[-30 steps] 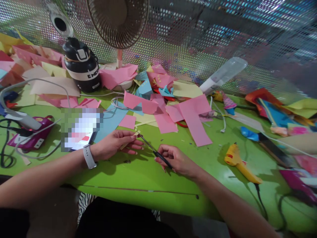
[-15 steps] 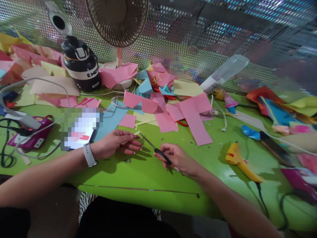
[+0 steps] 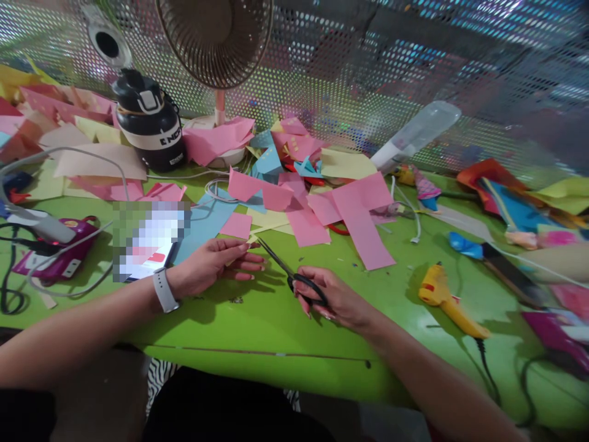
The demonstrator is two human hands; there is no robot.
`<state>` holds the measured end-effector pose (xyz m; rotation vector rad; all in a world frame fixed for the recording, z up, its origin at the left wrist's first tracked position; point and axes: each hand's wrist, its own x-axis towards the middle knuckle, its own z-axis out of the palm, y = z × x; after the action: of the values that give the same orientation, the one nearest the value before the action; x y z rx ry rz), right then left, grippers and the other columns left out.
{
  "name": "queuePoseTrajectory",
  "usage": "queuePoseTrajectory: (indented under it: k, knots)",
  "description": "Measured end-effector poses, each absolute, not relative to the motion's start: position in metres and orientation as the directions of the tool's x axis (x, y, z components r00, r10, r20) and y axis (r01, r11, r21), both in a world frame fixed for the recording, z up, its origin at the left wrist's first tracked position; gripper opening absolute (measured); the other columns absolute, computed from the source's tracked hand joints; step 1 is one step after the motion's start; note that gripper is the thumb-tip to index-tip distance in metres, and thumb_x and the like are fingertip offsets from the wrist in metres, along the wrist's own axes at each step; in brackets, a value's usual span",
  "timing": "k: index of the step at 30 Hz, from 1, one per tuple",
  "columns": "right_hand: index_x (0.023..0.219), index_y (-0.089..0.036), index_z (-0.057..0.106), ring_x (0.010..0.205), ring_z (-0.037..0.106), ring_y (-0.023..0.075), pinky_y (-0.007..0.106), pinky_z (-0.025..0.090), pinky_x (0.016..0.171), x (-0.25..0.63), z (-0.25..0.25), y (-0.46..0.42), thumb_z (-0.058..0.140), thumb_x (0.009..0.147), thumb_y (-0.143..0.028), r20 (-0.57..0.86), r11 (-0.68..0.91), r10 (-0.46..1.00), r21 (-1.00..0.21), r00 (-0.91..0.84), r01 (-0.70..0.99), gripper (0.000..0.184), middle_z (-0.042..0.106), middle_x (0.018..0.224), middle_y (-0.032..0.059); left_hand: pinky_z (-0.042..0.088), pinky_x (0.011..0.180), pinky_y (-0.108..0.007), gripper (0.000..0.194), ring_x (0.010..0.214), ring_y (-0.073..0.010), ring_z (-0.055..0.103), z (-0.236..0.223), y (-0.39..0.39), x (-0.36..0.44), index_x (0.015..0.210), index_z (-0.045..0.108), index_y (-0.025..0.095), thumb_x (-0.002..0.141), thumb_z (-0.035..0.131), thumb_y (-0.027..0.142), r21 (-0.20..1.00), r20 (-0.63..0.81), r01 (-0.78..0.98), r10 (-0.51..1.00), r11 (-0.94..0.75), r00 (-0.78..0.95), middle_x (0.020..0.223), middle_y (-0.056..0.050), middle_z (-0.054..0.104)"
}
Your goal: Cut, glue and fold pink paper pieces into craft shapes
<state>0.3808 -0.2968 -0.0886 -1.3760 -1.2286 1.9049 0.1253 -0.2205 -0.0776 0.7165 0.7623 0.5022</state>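
- The right hand (image 3: 332, 298) is curled around the black handles of the scissors (image 3: 289, 273), fingers through the loops, low over the green counter (image 3: 257, 319).
- The scissor blades run up and to the left from that hand, pressed together as far as can be seen, with the tip right at the fingertips of the left hand (image 3: 214, 265).
- The left hand has thumb and forefinger pressed together on a small pale paper scrap (image 3: 251, 244), and the other fingers lie stretched out beneath it; the scrap is mostly hidden.
- The scrap sits at the far end of the left hand, touching or just beside the scissor tip; I cannot tell which.
- A white watch (image 3: 162, 290) is on the left wrist.
- Pink paper sheets (image 3: 359, 215) lie scattered beyond both hands.
- A yellow glue gun (image 3: 444, 301) rests on the counter, well to the right of the right hand.
- A black bottle (image 3: 150, 123) and a fan (image 3: 216, 37) stand at the back.
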Motion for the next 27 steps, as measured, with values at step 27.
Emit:
queuePoseTrajectory:
  k: [27]
  knots:
    - [0.074, -0.019, 0.051, 0.046, 0.050, 0.0063, 0.019, 0.032, 0.041, 0.374, -0.082, -0.297, 0.086, 0.064, -0.055, -0.487, -0.459, 0.818, -0.874, -0.306, 0.162, 0.051, 0.054, 0.057, -0.0064, 0.061, 0.073, -0.027, 0.018, 0.085, -0.0173, 0.076, -0.080, -0.224, 0.125, 0.102, 0.073, 0.015, 0.089, 0.072, 0.027, 0.761, -0.397, -0.142, 0.628, 0.633, 0.669, 0.103, -0.012, 0.079]
